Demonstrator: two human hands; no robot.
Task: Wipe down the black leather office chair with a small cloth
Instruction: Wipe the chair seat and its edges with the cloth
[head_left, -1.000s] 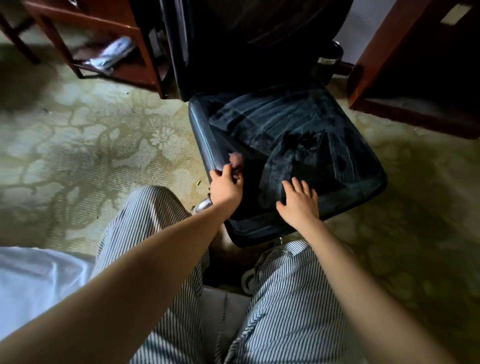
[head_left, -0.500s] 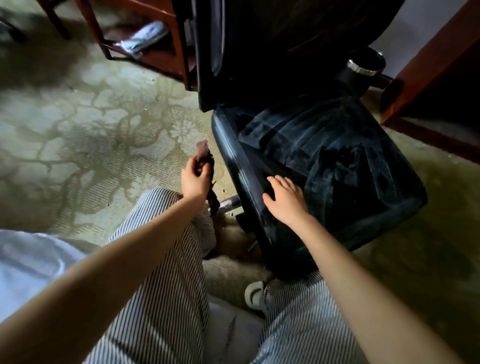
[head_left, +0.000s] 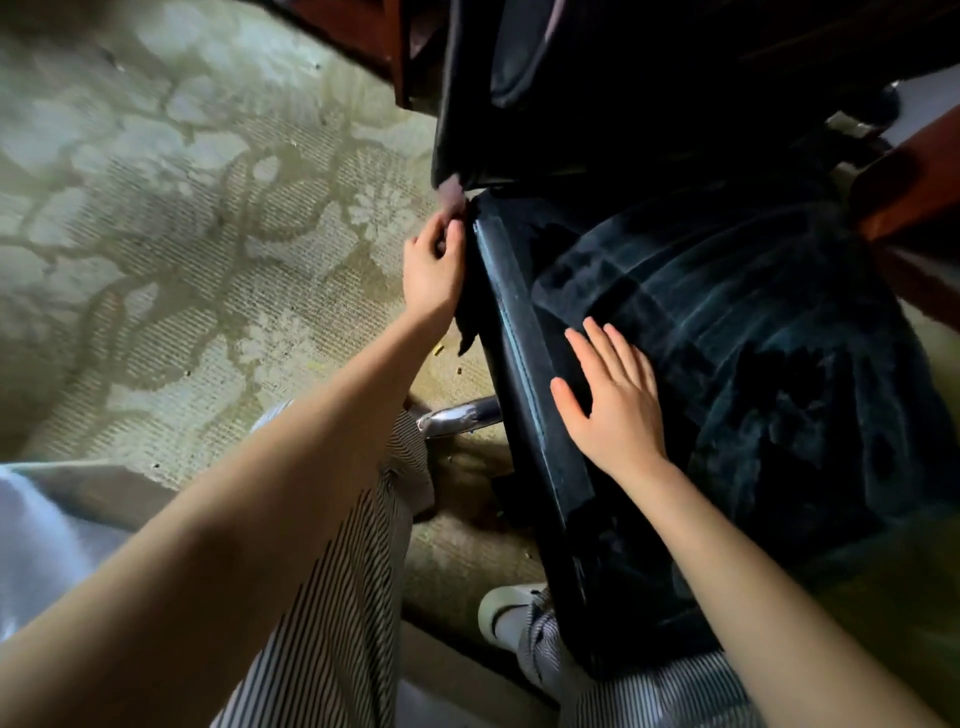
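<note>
I see the left hand (head_left: 434, 265) stretched out over the patterned carpet (head_left: 182, 234), fingers curled round the small cloth (head_left: 453, 195) at the far left corner of the black leather office chair's seat (head_left: 727, 322), just under the backrest (head_left: 571, 78). The right hand (head_left: 615, 410) lies flat on the seat, fingers straight and spread. A chrome base leg (head_left: 460, 415) shows between the arms. Wooden furniture (head_left: 914, 208) crowds the far right. The seat's left edge runs near to far.

right hand (head_left: 615, 410) on chair seat (head_left: 753, 322), left hand (head_left: 434, 265) left of seat edge
</note>
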